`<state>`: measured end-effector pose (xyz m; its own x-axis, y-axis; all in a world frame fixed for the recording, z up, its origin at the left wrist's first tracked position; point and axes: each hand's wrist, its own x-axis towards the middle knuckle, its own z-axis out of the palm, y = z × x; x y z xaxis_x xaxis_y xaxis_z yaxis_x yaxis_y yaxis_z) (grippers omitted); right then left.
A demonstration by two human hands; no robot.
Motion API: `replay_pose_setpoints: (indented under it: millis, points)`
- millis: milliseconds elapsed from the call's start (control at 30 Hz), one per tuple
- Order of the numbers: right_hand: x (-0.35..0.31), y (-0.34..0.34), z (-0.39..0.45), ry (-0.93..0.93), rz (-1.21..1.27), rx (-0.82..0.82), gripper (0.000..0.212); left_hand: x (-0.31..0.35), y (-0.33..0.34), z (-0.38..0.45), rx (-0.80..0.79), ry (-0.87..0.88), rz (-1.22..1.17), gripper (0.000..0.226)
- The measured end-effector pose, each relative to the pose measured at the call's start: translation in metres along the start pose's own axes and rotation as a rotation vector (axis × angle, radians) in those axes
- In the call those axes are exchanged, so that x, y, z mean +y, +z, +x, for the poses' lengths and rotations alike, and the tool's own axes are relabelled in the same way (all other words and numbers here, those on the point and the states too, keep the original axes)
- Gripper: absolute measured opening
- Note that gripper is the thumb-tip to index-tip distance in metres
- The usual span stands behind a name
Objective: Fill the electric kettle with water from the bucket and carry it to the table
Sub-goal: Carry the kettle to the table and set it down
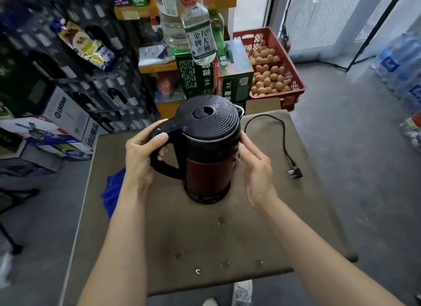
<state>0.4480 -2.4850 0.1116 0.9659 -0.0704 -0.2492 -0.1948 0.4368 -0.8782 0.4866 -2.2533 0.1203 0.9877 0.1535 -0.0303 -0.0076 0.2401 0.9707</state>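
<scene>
Standing on brown table: kettle, shop bkgd

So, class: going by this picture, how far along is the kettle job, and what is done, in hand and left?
Done, it seems: the kettle stands on the table with its lid shut, and water drops lie on the tabletop. The fill level is hidden.

In hand: the left hand holds the handle in its grip; the right hand steadies the body.

Left: only letting go. The plug lies loose.

Both hands on tabled kettle
</scene>
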Motion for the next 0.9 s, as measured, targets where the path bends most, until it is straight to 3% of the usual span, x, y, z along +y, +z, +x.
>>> replay_pose_setpoints:
  millis: [267,567,767,900]
  points:
    - [0.005,0.004,-0.006,0.005,-0.019,-0.012,0.049,-0.013,-0.01,-0.011,0.028,0.01,-0.016,0.042]
    - [0.016,0.001,-0.032,-0.016,-0.035,0.0,0.047,-0.019,-0.027,-0.029,-0.083,0.018,-0.014,0.056]
    - [0.026,0.005,-0.042,-0.022,-0.041,0.057,0.047,-0.028,-0.037,-0.038,-0.085,0.016,0.001,0.042]
    - [0.033,0.01,-0.04,-0.06,0.013,0.075,0.049,-0.026,-0.034,-0.029,-0.081,0.033,-0.025,0.046]
